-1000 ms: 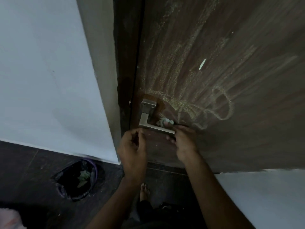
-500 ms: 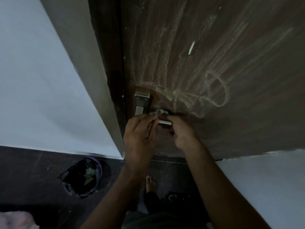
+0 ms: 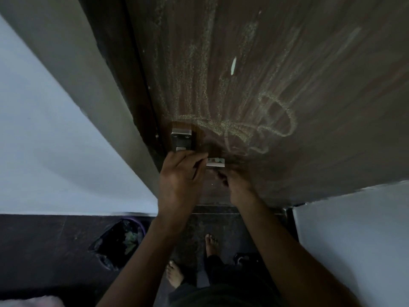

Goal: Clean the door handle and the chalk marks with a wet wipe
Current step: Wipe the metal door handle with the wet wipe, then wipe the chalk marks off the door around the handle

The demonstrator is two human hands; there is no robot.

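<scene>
At the centre of the frame the left hand (image 3: 183,173) has its fingers curled over the inner part of the door handle (image 3: 215,163), closed around the lever. A pale scrap of wet wipe (image 3: 214,160) shows on top of the lever's free end, just right of those fingers. The right hand (image 3: 238,182) sits just below and right of the lever end; its fingers are blurred and dark, so whether they pinch the wipe cannot be told. Above the left hand the handle's metal plate (image 3: 181,139) sits on the brown door (image 3: 321,151). Chalk marks (image 3: 232,125) spread above and right of it, streaks and a loop. At lower left, on the dark floor (image 3: 44,244), a bin (image 3: 120,242) lined with a black bag holds some crumpled pale-green scraps (image 3: 130,239).
</scene>
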